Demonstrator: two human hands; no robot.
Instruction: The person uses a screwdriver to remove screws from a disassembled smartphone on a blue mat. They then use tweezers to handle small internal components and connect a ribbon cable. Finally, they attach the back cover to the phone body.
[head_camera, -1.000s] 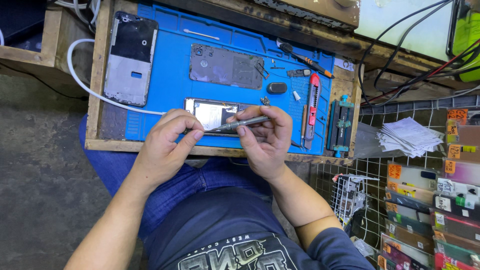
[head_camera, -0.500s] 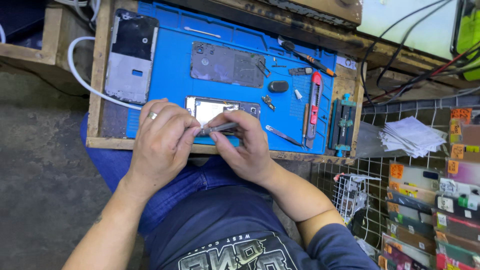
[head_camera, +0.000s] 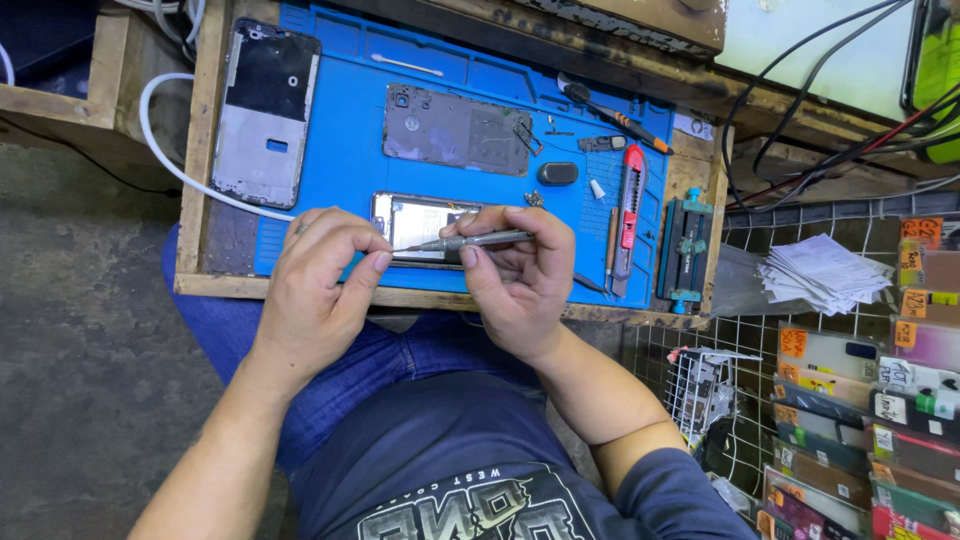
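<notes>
Here the slim grey metal screwdriver (head_camera: 470, 241) lies almost level, tip pointing left; the right hand (head_camera: 515, 275) pinches its shaft, the curled left hand (head_camera: 320, 275) pinches at its tip.

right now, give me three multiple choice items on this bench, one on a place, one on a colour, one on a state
1. Where does the red utility knife lie?
A. on the right part of the mat
B. on the floor
C. under the left hand

2. What colour is the work mat?
A. green
B. blue
C. white

3. What does the right hand hold?
A. nothing
B. a stack of papers
C. a slim grey screwdriver

Answers:
1 A, it lies lengthwise near the mat's right edge.
2 B, the mat is bright blue under the phone parts.
3 C, its fingers grip the screwdriver, whose tip points to the left hand over the opened phone.
</notes>
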